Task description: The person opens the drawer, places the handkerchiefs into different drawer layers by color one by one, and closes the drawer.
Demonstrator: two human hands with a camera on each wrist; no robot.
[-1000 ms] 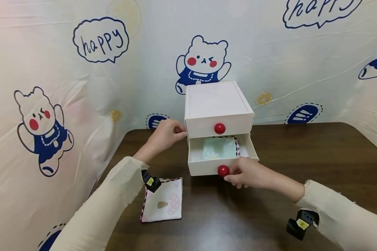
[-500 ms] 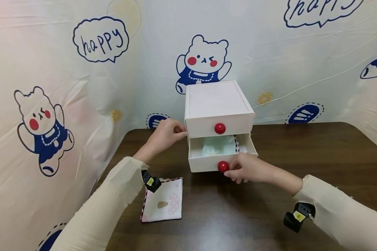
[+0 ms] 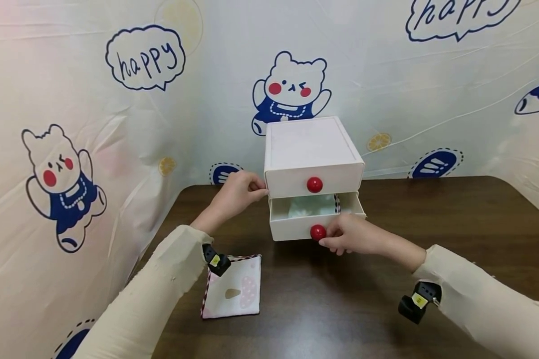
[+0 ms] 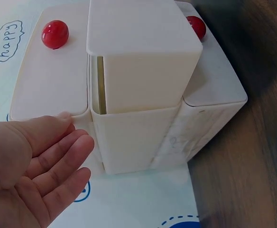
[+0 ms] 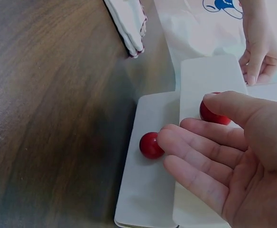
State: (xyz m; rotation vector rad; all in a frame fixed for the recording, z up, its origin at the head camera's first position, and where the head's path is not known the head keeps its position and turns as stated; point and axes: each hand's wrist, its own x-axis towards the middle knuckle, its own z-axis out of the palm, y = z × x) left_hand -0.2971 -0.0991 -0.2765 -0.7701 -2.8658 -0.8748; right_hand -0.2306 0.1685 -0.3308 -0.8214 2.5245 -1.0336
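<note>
A white box of drawers (image 3: 312,144) stands on the brown table. Its middle drawer (image 3: 292,229) is partly pulled out, and a folded pale green cloth (image 3: 312,206) with a checked edge lies inside. My right hand (image 3: 357,233) pinches that drawer's red knob (image 3: 318,232) between thumb and index finger; the other fingers stay loosely extended. At the box's left side, my left hand (image 3: 238,193) touches the front corner by the top drawer (image 4: 50,80), thumb on the edge and fingers loosely bent. Below, the bottom drawer (image 5: 150,185) shows its red knob in the right wrist view.
A folded white cloth (image 3: 233,294) with pink print and a checked edge lies on the table, front left, near my left forearm. Behind the table hangs a pale curtain (image 3: 197,124) with cartoon bears. The top drawer has a red knob (image 3: 314,184) too.
My right hand has pushed the middle drawer part of the way inward, so less of the green cloth shows. My left hand has stayed at the box's corner.
</note>
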